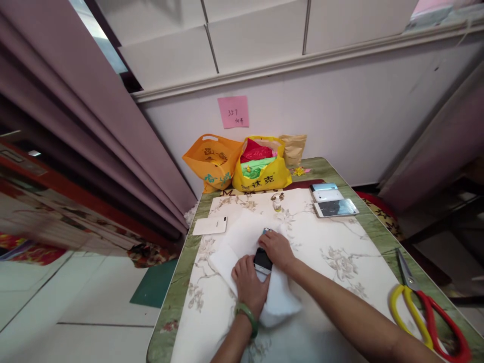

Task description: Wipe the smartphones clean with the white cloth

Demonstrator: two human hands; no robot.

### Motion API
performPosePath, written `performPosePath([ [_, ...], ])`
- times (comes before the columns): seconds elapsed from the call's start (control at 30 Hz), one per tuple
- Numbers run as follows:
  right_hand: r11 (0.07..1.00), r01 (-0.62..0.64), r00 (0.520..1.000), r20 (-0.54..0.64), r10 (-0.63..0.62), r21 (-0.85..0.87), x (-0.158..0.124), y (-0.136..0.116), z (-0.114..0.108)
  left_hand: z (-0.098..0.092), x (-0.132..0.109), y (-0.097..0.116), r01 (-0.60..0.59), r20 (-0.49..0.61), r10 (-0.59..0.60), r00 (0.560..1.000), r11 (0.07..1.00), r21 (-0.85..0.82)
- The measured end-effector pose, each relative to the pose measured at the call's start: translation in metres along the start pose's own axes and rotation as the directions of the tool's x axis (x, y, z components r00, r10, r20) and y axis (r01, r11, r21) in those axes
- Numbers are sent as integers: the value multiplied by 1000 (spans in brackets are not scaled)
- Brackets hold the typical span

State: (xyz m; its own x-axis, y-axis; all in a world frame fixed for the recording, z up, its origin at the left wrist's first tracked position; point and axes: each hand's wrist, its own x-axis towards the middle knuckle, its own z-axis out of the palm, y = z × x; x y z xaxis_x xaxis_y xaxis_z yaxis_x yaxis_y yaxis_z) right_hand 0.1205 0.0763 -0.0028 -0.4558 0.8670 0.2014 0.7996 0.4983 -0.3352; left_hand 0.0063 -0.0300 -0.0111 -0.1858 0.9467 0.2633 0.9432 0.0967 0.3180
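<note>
A dark-screened smartphone with a silver lower edge lies over a white soft sheet on the table. My left hand, with a green bangle at the wrist, grips the phone's lower left part between thumb and fingers. My right hand closes on its upper end, where a small blue patch shows by the fingertips. Both hands hide part of the phone. The sheet spreads out beneath it and bunches up toward me.
A white phone lies on the left. Several phones, including a silver one, lie at the right. Scissors rest on the right edge. Behind stand an orange bag, a yellow bag and a brown paper bag. A ring-like trinket lies ahead.
</note>
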Motion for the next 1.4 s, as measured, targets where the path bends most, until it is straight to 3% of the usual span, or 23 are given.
performPosePath([
  [0.13, 986, -164, 984, -75, 161, -39, 8, 15, 0, -1, 0, 1, 5, 13, -5, 1000, 1000, -9],
  [0.27, 963, -255, 956, -170, 238, -85, -12, 25, 0, -1, 0, 2, 21, 20, -21, 1000, 1000, -2],
  [0.4, 967, -230, 959, -196, 205, -111, -42, 32, -4, 1, 0, 1, 9, 7, -9, 1000, 1000, 3],
  [0.57, 976, -195, 974, -136, 181, -97, -65, 43, -19, 1, -1, 0, 3, 10, -3, 1000, 1000, -2],
  [0.67, 975, -182, 979, -112, 169, -124, -63, 49, -34, -1, 0, 1, 11, 22, -11, 1000, 1000, -17],
  [0.83, 984, -169, 968, -197, 156, -52, -47, 36, -52, 1, -1, -1, 18, -20, -19, 1000, 999, -43],
  [0.9, 997, -50, 985, -161, 60, 64, -42, 23, -49, 2, -1, -2, 1, -31, -2, 1000, 999, -43],
  [0.97, 978, 80, 997, -33, -75, 191, -39, 10, -42, 3, -1, -2, -10, -22, 9, 1000, 999, -39],
  [1.03, 949, 124, 979, 119, -164, 290, -36, 2, -34, 2, -1, -1, -10, -12, 10, 1000, 999, -35],
  [1.1, 937, 83, 961, 221, -165, 340, -35, 0, -29, 2, -1, 0, -9, -10, 9, 1000, 1000, -28],
  [1.2, 940, 33, 951, 280, -134, 339, -32, 2, -28, 1, 0, 0, -18, -12, 18, 1000, 1000, -14],
  [1.33, 967, 62, 951, 278, -132, 247, -23, 0, -24, 2, 0, -1, -17, -10, 17, 1000, 1000, -23],
  [1.4, 986, 35, 970, 233, -72, 161, -14, -1, -20, 1, 0, -1, -15, -6, 15, 1000, 1000, -27],
])
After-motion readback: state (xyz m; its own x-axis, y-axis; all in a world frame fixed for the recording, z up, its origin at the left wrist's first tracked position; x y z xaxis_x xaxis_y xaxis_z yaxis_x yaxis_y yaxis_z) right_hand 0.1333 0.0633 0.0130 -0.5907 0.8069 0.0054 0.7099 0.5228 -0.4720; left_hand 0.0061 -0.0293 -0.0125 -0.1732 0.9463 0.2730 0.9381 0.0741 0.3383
